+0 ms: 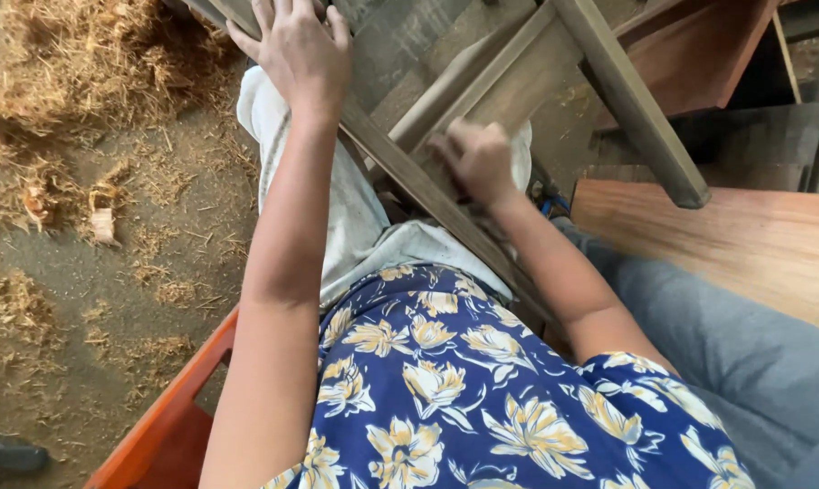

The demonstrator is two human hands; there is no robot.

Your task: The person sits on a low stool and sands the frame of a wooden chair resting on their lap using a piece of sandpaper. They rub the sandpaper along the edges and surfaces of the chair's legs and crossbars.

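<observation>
Left hand (pixel 299 54) clamped over far rail of grey wooden frame (pixel 509 86), fingers wrapped; right hand (pixel 477 161) curled, blurry, pressing its slat, wood shavings (pixel 83 81) left.

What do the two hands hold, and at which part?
The left hand grips the upper end of a grey wooden frame, on its long rail. The right hand presses on an inner bar; whether it holds something cannot be told.

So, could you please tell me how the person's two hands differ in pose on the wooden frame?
The left hand lies open, fingers spread, gripping the frame's long rail near the top. The right hand is curled into a loose fist, lower down, pressed against a grey panel; it is blurred, and what it holds cannot be told. Both are bare and touch the same wooden frame.
</observation>
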